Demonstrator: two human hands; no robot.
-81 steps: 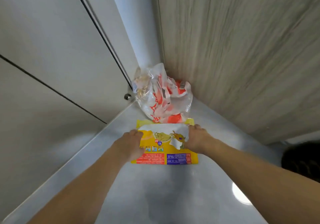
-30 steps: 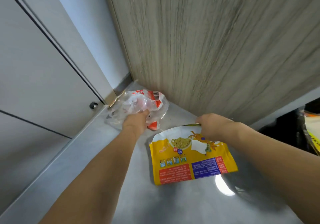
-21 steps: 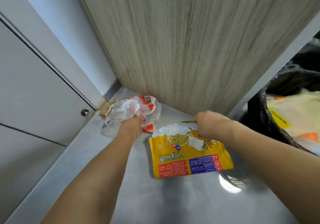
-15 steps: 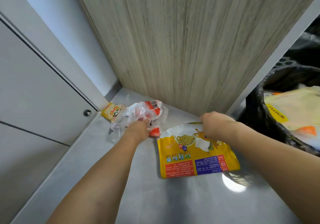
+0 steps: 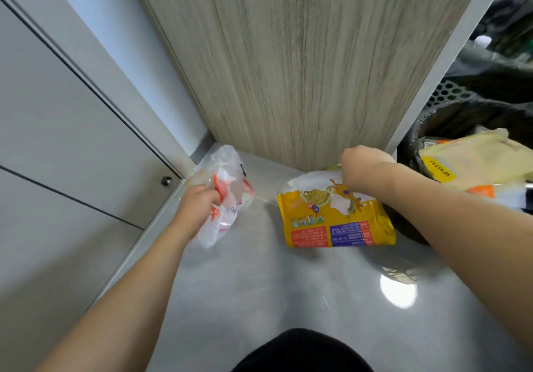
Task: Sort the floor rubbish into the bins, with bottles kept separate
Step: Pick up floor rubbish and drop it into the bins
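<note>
Rubbish in view comes to two loose pieces, and you have one in each hand. Your left hand (image 5: 199, 203) is closed around one crumpled clear bag (image 5: 227, 195) with red print, fingers bunched into its middle; the bag looks lifted off the floor (image 5: 274, 299), its lower end hanging beside your wrist, close to the corner where the grey cabinet (image 5: 57, 141) meets the wood panel (image 5: 302, 69). Your right hand (image 5: 362, 162) pinches the top edge of one yellow pouch (image 5: 334, 219), fist closed over it; the pouch hangs face toward you, white-topped with orange and blue blocks along the bottom, and you cannot tell whether its lower edge touches the floor. The two pieces are well apart, with bare grey floor between them.

To the right of the pouch you can count two bins. The near bin (image 5: 415, 138), black-lined, holds one pale yellow bag (image 5: 473, 158) lying across its mouth, plus something orange and white under it that is too cut off to name. The far bin (image 5: 450, 92) shows a perforated rim and a dark liner; its contents cannot be made out. A white post (image 5: 450, 48) stands between the wood panel and the bins.

One small metal stud (image 5: 166, 181) sits at the cabinet's foot, just left of the clear bag. One bright round glare (image 5: 398, 292) shines on the floor under your right forearm. A dark shape (image 5: 302, 351) fills the bottom edge.
</note>
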